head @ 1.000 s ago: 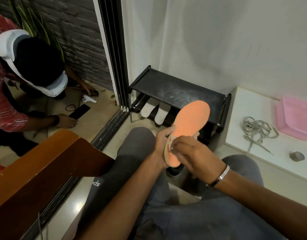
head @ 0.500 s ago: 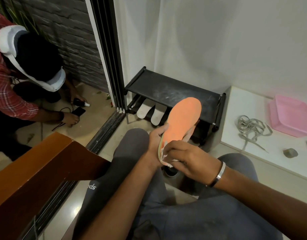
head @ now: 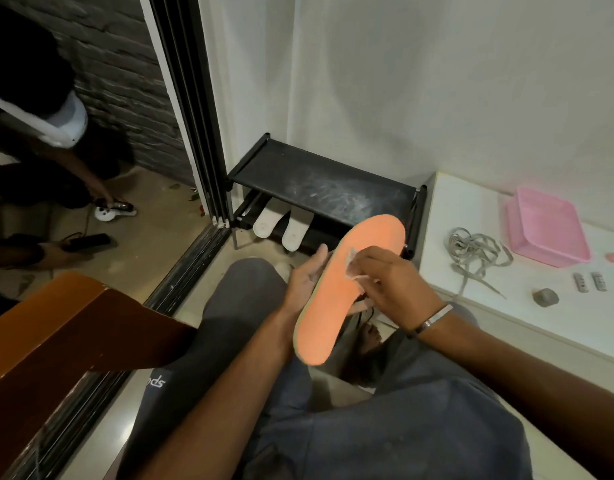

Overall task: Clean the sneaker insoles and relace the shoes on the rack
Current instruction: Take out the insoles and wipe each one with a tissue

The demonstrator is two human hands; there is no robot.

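My left hand cradles the orange insole over my lap, fingers loosely straight; my right hand pinches a wipe against it — press hard and the insole could slip out.

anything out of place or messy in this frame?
Mostly fine. The grey laces lie in a loose tangle on the white platform, out of any shoe. The black rack has whitish dusty smears on its top shelf. The orange insole looks intact.
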